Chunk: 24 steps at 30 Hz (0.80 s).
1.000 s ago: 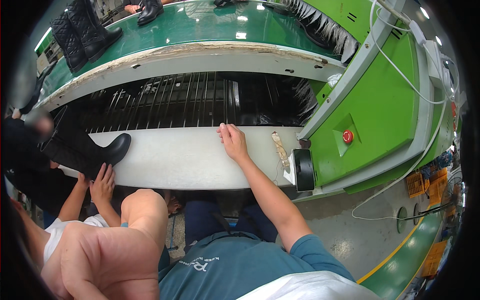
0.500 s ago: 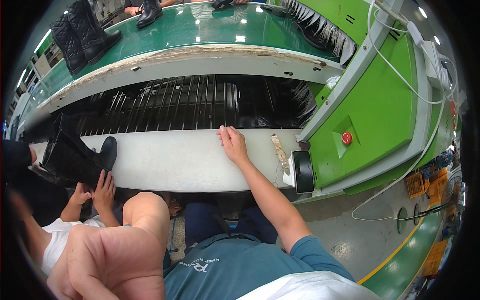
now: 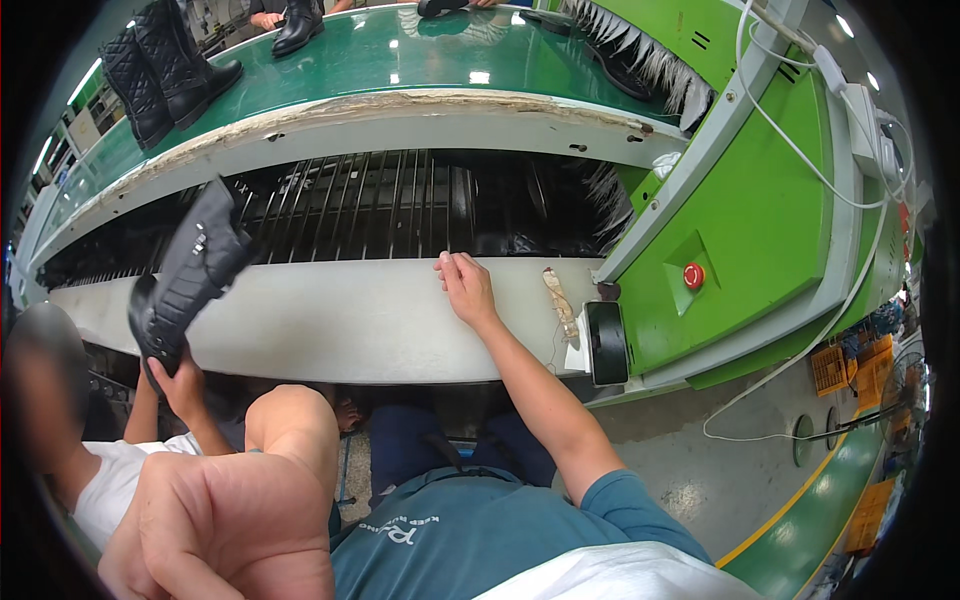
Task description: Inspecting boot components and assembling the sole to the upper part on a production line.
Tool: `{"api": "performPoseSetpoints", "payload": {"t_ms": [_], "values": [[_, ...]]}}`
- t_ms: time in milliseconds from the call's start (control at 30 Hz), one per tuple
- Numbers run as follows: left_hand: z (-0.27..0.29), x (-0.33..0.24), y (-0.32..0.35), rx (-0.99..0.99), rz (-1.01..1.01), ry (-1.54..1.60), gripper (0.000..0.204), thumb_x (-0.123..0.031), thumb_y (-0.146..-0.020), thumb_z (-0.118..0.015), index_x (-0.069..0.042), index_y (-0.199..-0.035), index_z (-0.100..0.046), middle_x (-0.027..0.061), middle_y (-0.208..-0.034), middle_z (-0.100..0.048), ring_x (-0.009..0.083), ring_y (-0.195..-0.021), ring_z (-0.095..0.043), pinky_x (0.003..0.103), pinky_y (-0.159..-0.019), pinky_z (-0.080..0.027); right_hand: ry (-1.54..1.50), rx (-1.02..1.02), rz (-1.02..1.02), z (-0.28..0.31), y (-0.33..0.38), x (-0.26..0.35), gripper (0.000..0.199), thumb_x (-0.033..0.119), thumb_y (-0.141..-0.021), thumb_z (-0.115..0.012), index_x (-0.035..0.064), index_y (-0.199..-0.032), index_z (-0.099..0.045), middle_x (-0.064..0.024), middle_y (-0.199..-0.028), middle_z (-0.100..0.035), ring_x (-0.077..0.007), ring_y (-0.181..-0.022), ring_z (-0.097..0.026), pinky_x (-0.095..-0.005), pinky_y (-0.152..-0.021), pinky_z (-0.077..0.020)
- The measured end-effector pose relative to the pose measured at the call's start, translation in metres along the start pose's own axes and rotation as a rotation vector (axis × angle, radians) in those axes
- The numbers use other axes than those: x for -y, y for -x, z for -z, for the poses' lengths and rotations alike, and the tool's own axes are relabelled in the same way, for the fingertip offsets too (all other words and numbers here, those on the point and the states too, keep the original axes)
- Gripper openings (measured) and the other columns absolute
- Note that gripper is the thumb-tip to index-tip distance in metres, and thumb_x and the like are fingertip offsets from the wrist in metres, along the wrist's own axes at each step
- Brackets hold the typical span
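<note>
My right hand rests on the white ledge, close to its far edge. Its fingers are curled in and pressed together, with nothing visible in them. Large and near the camera at lower left is my left hand, raised on a bent arm. Its bare palm shows with nothing in it; the fingers look apart, and their tips run toward the picture's edge. At the left, a co-worker's hand holds up a tall black boot with buckles, tilted above the ledge.
Beyond the ledge are metal rollers with dark boots lying at their right end. Black boots stand on the green conveyor. A green machine with brush strips and a red button rises at right. A taped stick lies on the ledge.
The co-worker has lifted a buckled boot over the ledge, where a dark boot lay on its side before. The co-worker's head has come into view. My hands have barely moved.
</note>
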<state>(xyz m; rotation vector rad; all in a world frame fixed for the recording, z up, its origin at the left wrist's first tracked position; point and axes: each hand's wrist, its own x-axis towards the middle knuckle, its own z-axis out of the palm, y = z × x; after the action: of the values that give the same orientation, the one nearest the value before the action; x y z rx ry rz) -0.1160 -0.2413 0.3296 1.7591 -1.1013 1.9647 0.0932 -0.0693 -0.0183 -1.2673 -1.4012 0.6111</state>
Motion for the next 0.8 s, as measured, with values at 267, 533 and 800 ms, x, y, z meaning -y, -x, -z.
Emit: {"api": "performPoseSetpoints", "payload": {"t_ms": [267, 533, 800], "values": [[0.003, -0.017, -0.002, -0.007, 0.238, 0.054, 0.048, 0.008, -0.085, -0.083, -0.019, -0.125, -0.079, -0.0087, -0.124, -0.072, 0.0067, -0.117, -0.069, 0.024, -0.083, -0.067, 0.017, 0.002, 0.003, -0.001, -0.001, 0.000, 0.048, 0.039, -0.118, -0.054, 0.0008, -0.096, -0.074, -0.0126, -0.085, -0.068, -0.0275, -0.075, -0.070, -0.0406, -0.074, -0.0554], [0.008, -0.019, 0.005, -0.047, 0.278, 0.102, 0.051, 0.011, -0.083, -0.083, -0.018, -0.125, -0.079, -0.0075, -0.124, -0.072, 0.0080, -0.117, -0.069, 0.025, -0.084, -0.068, 0.027, -0.011, 0.013, 0.002, 0.001, 0.000, 0.048, 0.038, -0.118, -0.054, 0.0006, -0.095, -0.073, -0.0124, -0.085, -0.068, -0.0272, -0.073, -0.069, -0.0405, -0.073, -0.0553], [0.012, -0.023, 0.007, -0.085, 0.317, 0.128, 0.054, 0.014, -0.080, -0.083, -0.017, -0.125, -0.079, -0.0064, -0.125, -0.072, 0.0093, -0.116, -0.069, 0.025, -0.085, -0.069, 0.032, -0.003, 0.036, -0.003, -0.001, 0.001, 0.046, 0.036, -0.118, -0.055, 0.0001, -0.095, -0.073, -0.0124, -0.084, -0.068, -0.0257, -0.070, -0.069, -0.0399, -0.070, -0.0550]]}}
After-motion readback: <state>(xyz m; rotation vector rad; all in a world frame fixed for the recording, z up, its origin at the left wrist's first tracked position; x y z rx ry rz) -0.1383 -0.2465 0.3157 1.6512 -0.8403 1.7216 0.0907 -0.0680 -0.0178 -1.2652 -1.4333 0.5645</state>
